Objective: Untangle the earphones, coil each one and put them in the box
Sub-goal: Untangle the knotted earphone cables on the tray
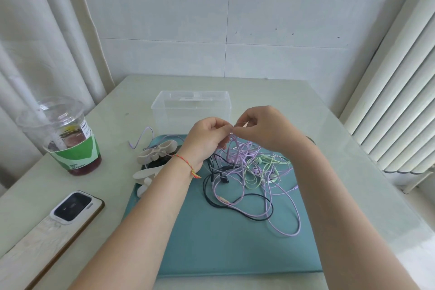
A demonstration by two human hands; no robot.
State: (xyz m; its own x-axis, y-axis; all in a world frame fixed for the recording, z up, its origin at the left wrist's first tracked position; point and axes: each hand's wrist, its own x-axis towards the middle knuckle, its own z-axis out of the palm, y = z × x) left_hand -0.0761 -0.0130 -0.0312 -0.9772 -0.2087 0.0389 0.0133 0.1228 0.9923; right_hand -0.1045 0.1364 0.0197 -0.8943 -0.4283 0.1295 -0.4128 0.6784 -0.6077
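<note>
I see the green mat (223, 242) carrying the tangled earphones (249, 176), with the clear box (191, 110) just behind it. My left hand (207, 141) and right hand (263, 129) each pinch a lilac cable (235, 146) raised above the tangle

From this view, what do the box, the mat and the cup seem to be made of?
Box: likely clear, glossy hard plastic; the table shows through its walls.
Mat: teal, matte, smooth; perhaps silicone or faux leather, I cannot tell which.
Cup: clear thin plastic with a domed lid; the dark drink shows through. Its green sleeve looks like printed paper.
</note>
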